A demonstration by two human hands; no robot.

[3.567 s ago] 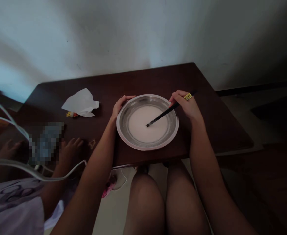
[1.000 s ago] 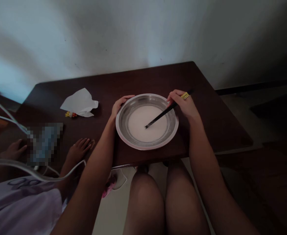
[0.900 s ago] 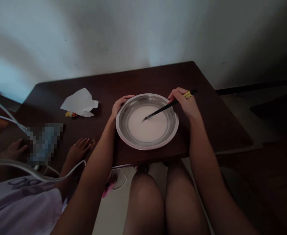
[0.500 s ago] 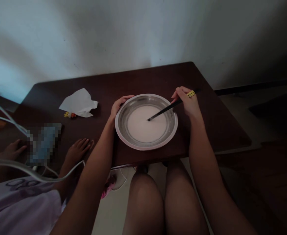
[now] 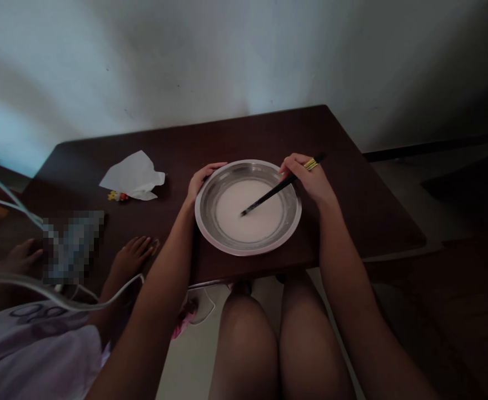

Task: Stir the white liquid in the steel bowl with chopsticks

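Observation:
A round metal bowl [image 5: 210, 233] holding a white liquid [image 5: 252, 219] sits near the front edge of a dark wooden table [image 5: 235, 136]. My left hand [image 5: 201, 179] curls over the bowl's left rim and grips it. My right hand [image 5: 306, 176] is closed on a pair of black chopsticks [image 5: 269, 195] with yellow bands at the top. Their tips dip into the white liquid near the bowl's middle.
A crumpled white tissue [image 5: 133, 176] and a small yellow and red object [image 5: 118, 195] lie at the table's left. Another person in a pale shirt [image 5: 31, 355] sits at the left with a hand [image 5: 132, 256] flat on the table. White cables [image 5: 60, 291] cross there.
The chopstick tips have circled through the white liquid, going up and right, then back toward the centre-left. My right hand has shifted with them. My left hand stays on the rim.

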